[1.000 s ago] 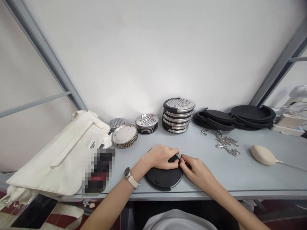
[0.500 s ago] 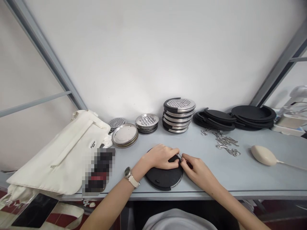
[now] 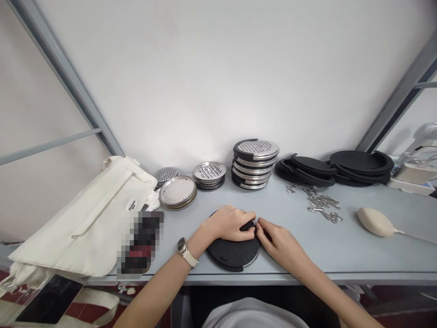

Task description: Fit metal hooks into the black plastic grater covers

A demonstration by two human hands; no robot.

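A black round grater holder (image 3: 232, 253) with a thin metal rim lies on the table in front of me, near its front edge. My left hand (image 3: 230, 223), with a watch at the wrist, rests over its top and is closed on the far right side of the holder. Against that same edge, my right hand (image 3: 273, 234) pinches with thumb and forefinger. A glint of metal shows between the two hands, but what the right fingertips hold is mostly hidden.
Behind my hands stand metal discs (image 3: 177, 192), grater plates (image 3: 209, 173) and a pile of assembled round graters (image 3: 256, 166). Black rings and discs (image 3: 305, 171) lie right of them, near loose metal clips (image 3: 322, 202). A beige mouse-like object (image 3: 375, 222) and white bag (image 3: 85, 223) flank the work area.
My right hand has shifted slightly left and its fingers are closer together at the holder's edge. The metal piece between the hands shows less. My left hand stays in place.
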